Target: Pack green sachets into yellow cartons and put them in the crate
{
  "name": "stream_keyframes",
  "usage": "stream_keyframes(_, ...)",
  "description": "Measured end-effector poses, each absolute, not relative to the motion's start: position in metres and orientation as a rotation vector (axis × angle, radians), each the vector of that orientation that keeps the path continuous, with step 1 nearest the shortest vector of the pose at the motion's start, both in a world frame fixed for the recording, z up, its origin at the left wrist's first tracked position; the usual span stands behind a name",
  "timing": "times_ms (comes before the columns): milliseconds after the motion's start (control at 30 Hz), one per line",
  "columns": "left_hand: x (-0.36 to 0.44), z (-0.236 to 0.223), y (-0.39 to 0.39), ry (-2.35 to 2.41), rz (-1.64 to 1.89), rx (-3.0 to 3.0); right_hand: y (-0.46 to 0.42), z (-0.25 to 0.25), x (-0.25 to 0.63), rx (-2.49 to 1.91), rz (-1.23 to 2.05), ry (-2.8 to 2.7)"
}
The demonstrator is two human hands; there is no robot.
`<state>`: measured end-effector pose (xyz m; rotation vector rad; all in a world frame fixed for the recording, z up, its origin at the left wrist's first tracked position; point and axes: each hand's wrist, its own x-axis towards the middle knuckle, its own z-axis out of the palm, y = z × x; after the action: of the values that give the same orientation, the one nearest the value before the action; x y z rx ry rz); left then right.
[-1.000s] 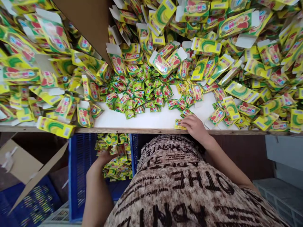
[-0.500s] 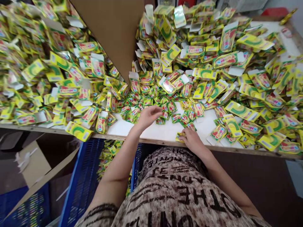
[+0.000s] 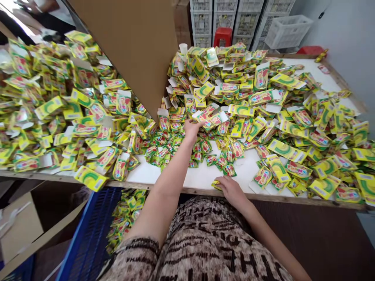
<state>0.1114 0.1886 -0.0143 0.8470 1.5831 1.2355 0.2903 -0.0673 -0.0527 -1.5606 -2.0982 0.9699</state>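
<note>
One yellow packet [image 3: 216, 185] sits at the front edge of the bench [image 3: 199, 179], pinched by the right hand [image 3: 233, 191]; a light hold should avoid crumpling it. The left hand [image 3: 192, 128], half-curled, is at an open carton [image 3: 200, 116] farther back, its grip unclear; best disturb no neighbouring cartons [image 3: 241, 110].

With twelve straight ahead, the right hand [image 3: 232, 190] at one o'clock covers much of its yellow packet [image 3: 216, 185], and I can't quite tell whether the left hand [image 3: 192, 128] at twelve grips anything. A co-worker [image 3: 62, 15] at eleven is blurred and cut off, the cardboard panel [image 3: 137, 47] is cropped on top, and the blue crate [image 3: 84, 234] at nine runs out below
</note>
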Motion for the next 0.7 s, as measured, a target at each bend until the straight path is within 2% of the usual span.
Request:
stream_keyframes(100, 0.088, 0.001, 0.17, 1.382, 1.247, 0.728, -0.059, -0.06, 0.299, -1.49, 1.062, -1.752)
stream_keyframes(167, 0.074, 0.008, 0.146, 1.263, 1.234, 0.868, -0.049, -0.052, 0.305, -1.484, 1.131, -1.46)
stream_keyframes(300, 0.074, -0.003, 0.073, 1.138, 0.942, 1.192, -0.02, -0.017, 0.311, -1.452, 1.043, -1.195)
stream_keyframes(367, 0.084, -0.019, 0.038, 1.129, 0.811, 1.237, -0.005, -0.003, 0.308, -1.414, 0.904, -1.333)
stream_keyframes(467, 0.097, -0.041, 0.004, 1.159, 0.796, 1.252, 0.01, 0.006, 0.297, -1.411, 0.763, -1.701)
stream_keyframes(700, 0.098, -0.052, -0.018, 1.203, 0.768, 1.271, 0.007, 0.023, 0.277, -1.651, 0.629, -2.516)
